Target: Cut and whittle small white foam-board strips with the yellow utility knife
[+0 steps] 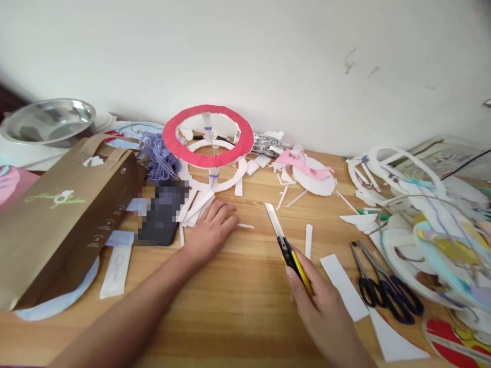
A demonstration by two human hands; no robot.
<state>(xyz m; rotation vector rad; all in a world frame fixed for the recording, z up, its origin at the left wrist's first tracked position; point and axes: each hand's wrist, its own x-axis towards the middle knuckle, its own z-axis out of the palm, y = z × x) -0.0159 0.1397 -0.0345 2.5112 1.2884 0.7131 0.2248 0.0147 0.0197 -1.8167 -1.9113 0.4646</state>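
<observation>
**Bare blade out near resting fingers**

Right hand (326, 306) clamped on yellow knife (289, 245), centre frame, blade extended toward upper left. Left hand (210, 227) flat, fingers loosely spread on paper strips (195, 204). A slip could likely nick fingers or gouge the table (238, 296).

Matt wood table (238, 286), shiny metal bowl (49, 120) — kraft-paper bag (57, 214), fuzzy purple yarn (159, 156)

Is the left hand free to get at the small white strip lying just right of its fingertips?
Probably yes. The left hand lies flat on the wooden table, holding nothing, and the small white strip sits just off its fingers on bare wood. The utility knife in the right hand stays farther right.
</observation>
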